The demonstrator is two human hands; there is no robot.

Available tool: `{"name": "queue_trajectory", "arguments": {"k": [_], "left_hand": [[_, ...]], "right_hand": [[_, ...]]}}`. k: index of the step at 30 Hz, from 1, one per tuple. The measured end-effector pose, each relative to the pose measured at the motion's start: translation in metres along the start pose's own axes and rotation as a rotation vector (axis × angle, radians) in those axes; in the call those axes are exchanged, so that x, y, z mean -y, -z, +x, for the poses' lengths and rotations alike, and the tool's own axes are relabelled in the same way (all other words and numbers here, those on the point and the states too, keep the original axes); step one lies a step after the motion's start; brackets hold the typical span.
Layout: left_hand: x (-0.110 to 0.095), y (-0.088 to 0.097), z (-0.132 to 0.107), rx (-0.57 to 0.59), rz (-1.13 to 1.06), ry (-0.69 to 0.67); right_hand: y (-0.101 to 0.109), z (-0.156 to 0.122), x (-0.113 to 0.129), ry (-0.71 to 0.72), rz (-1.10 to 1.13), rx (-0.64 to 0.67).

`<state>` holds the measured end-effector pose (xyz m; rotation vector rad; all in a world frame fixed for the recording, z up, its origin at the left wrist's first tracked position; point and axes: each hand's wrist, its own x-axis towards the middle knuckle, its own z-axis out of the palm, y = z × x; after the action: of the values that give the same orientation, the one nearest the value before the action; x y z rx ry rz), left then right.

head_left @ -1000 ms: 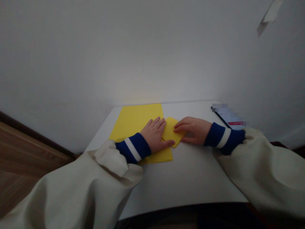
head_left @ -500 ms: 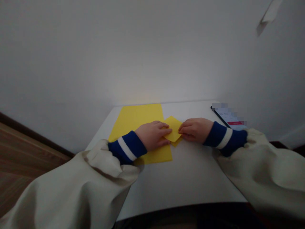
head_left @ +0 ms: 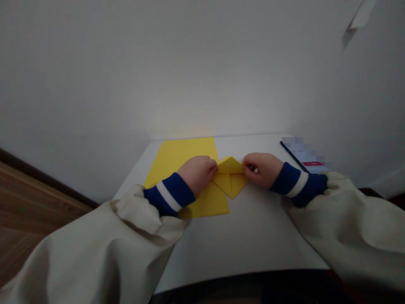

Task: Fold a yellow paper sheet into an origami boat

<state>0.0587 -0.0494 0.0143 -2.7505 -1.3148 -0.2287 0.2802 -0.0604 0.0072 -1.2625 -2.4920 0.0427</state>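
A small folded yellow paper, diamond-shaped with crossing creases, is held between my two hands. My left hand pinches its left side, fingers closed on the edge. On the opposite side, the thumb and forefinger of my right hand pinch the right corner. Beneath my left hand lies a larger stack of yellow paper sheets, which the folded piece partly overlaps. My left fingertips and wrist hide part of that stack.
A white table stands against a pale wall. At its back right lies a phone with a lit screen. Brown wooden furniture is at the left. Something white sticks out from the wall at the upper right.
The folded paper has opened wider and now shows its inner creases. Both hands have shifted from lying on it to pinching its left and right sides.
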Motion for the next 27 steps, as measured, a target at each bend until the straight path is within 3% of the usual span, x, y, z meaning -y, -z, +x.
{"name": "queue_trajectory", "arguments": {"k": [4,10,20,27], "left_hand": [[-0.001,-0.001,0.0,-0.012,0.006,0.075],[0.001,-0.005,-0.002,0.034,-0.038,0.106],[0.003,-0.01,-0.001,0.088,-0.095,0.136],[0.006,-0.012,-0.004,0.077,-0.073,0.145]], "right_hand": [[-0.002,0.0,-0.002,-0.02,0.058,0.027],[0.003,0.002,-0.007,-0.013,-0.025,0.141],[0.0,0.005,-0.013,-0.286,0.122,0.208],[0.011,0.008,-0.008,-0.367,-0.008,0.332]]}}
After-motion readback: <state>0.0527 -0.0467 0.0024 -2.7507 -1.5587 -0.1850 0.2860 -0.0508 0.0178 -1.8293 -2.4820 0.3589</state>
